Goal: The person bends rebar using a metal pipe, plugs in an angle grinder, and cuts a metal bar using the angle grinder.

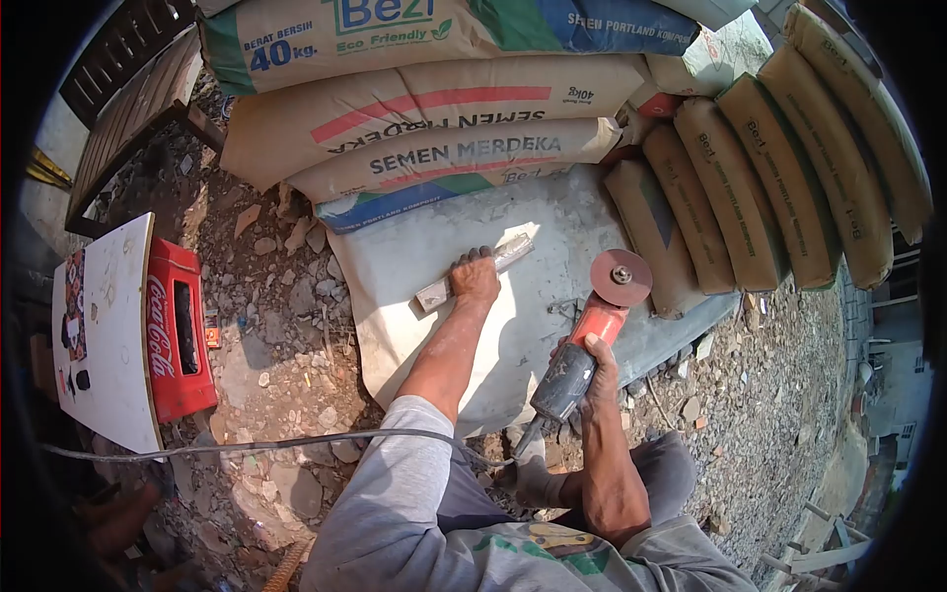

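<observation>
My left hand [475, 276] is closed around a pale, narrow strip [513, 251] whose material is unclear. The strip lies slantwise over a light grey sheet [395, 257] on the ground, its two ends sticking out on either side of my fist. In my right hand [602, 373] is an angle grinder [566, 381] with a dark body and red head, the fingers wrapped round it. Its reddish round disc [621, 280] points away from me, to the right of the strip and apart from it. The grinder's black cable [296, 442] runs off to the left.
Stacked cement bags [464, 153] border the sheet at the far side, with more bags [740, 187] leaning at the right. On the left stand a red Coca-Cola crate [187, 340] with a white board [113, 326] and a wooden bench [138, 113]. Stony rubble [276, 365] covers the ground.
</observation>
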Motion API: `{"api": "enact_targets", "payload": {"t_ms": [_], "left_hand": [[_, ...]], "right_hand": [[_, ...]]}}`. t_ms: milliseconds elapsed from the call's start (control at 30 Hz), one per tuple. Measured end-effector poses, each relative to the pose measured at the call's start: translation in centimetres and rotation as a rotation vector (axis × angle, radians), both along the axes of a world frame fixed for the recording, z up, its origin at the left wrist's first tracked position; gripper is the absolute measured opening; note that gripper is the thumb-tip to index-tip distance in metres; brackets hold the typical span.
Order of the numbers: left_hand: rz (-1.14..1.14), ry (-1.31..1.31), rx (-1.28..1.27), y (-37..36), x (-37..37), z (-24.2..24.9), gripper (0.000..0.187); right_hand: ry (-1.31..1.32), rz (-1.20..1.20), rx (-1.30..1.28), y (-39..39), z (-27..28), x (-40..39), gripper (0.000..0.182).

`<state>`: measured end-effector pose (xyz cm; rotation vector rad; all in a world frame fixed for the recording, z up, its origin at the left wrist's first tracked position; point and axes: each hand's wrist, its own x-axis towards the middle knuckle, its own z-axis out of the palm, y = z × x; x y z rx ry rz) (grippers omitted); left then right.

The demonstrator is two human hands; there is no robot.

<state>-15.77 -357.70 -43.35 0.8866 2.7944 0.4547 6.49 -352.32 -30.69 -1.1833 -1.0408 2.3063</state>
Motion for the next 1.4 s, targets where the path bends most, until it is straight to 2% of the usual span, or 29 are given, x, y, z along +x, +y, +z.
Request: {"api": "enact_targets", "payload": {"t_ms": [133,233,267,367,500,667,800,900,1033,1167,1300,1400], "left_hand": [[0.094,-0.356,0.156,-1.4,-2.1,2.0,0.065],[0.131,-0.628,0.325,-3.2,-2.2,6.1,0.065],[0.109,-0.648,0.586,-4.1,-2.0,6.1,0.065],[0.172,-0.803,1.043,-6.0,-1.7,6.2,0.062],[0.197,-0.891,1.241,-9.5,-3.2,6.3,0.054],[0.555,-1.115,1.581,-13.1,-4.7,5.5,0.035],[0.814,-1.323,1.648,-15.1,-5.9,2.1,0.039],[1.047,-1.257,1.723,-16.0,-5.2,1.3,0.036],[1.088,-1.24,1.83,-16.5,-4.9,-0.8,0.037],[1.003,-1.177,1.796,-16.5,-4.3,-3.2,0.032],[1.003,-1.18,1.813,-16.2,-3.4,-2.2,0.029],[0.952,-1.175,1.732,-16.7,-3.1,-1.0,0.027]], "right_hand": [[0.061,-0.078,-0.057,0.0,0.5,-0.5,0.046],[0.131,-0.114,-0.114,0.1,0.7,-1.4,0.043],[0.141,-0.133,-0.124,-0.1,0.8,-1.9,0.043],[0.169,-0.1,-0.124,-0.2,0.9,-2.9,0.044],[0.141,-0.029,-0.091,-0.8,0.3,-4.1,0.049],[0.124,0.003,-0.109,-2.0,-0.2,-4.8,0.05],[0.126,0.075,-0.139,-2.4,-0.2,-5.4,0.05],[0.123,0.11,-0.2,-2.8,0.3,-5.6,0.05],[0.126,0.111,-0.172,-3.2,-0.2,-5.6,0.049],[0.155,0.157,-0.204,-3.1,0.1,-5.4,0.042],[0.164,0.162,-0.222,-3.2,-0.3,-5.8,0.044],[0.16,0.173,-0.231,-3.2,-0.3,-6.3,0.044]]}}
